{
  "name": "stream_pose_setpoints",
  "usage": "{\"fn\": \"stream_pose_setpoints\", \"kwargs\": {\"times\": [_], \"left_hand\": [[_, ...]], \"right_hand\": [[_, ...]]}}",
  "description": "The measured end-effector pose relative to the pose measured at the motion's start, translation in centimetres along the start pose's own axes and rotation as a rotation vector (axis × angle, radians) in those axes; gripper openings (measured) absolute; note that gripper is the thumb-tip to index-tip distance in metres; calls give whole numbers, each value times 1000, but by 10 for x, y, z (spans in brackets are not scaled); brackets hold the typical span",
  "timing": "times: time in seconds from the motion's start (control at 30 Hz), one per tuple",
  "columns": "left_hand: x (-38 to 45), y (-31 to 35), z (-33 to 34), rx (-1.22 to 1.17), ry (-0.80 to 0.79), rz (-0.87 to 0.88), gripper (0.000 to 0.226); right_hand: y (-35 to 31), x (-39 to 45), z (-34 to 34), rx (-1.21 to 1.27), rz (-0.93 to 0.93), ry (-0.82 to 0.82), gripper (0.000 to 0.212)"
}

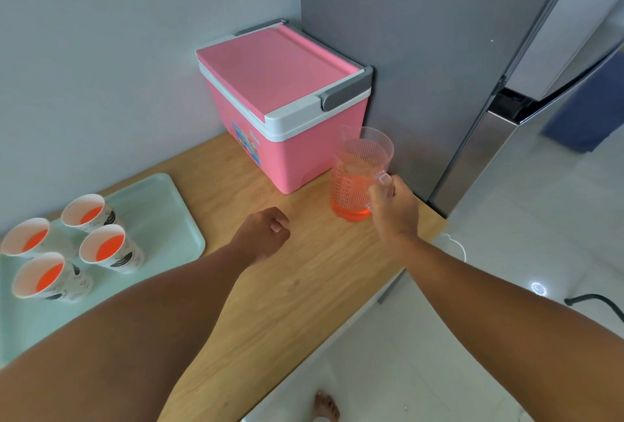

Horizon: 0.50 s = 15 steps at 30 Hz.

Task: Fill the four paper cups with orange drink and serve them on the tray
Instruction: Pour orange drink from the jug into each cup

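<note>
Several white paper cups [101, 246] stand together on the pale green tray [169, 219] at the left, each holding orange drink. A clear plastic pitcher [358, 178] with orange drink low in it stands upright on the wooden counter in front of the pink cooler. My right hand [393, 209] is wrapped around the pitcher's handle. My left hand [266, 232] hovers over the counter between tray and pitcher, fingers curled in a loose fist with nothing in it.
A pink cooler box [283, 101] with a shut lid sits at the back against the wall. A grey fridge [422, 50] rises right of it. The wooden counter [304, 286] ends at its right edge above a white tiled floor.
</note>
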<state>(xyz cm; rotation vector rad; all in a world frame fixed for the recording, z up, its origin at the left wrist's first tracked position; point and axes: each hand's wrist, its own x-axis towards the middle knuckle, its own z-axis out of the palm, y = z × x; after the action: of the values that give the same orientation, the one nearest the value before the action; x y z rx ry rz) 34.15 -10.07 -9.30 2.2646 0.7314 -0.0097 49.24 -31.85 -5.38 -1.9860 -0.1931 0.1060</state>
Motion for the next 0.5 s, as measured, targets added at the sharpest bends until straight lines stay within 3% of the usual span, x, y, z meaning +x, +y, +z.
{"fn": "stream_pose_setpoints", "kwargs": {"times": [0.03,0.2,0.5], "left_hand": [[-4,-3,-2,3,5,-2,13],[-31,-25,-10,-17,27,-13,15],[-99,-86,-44,-19,76,-46,15]], "right_hand": [[1,-3,-2,-37,12,2,15],[9,-26,-12,-380,160,-20,53],[-7,-90,16,-595,216,-297,50]]}}
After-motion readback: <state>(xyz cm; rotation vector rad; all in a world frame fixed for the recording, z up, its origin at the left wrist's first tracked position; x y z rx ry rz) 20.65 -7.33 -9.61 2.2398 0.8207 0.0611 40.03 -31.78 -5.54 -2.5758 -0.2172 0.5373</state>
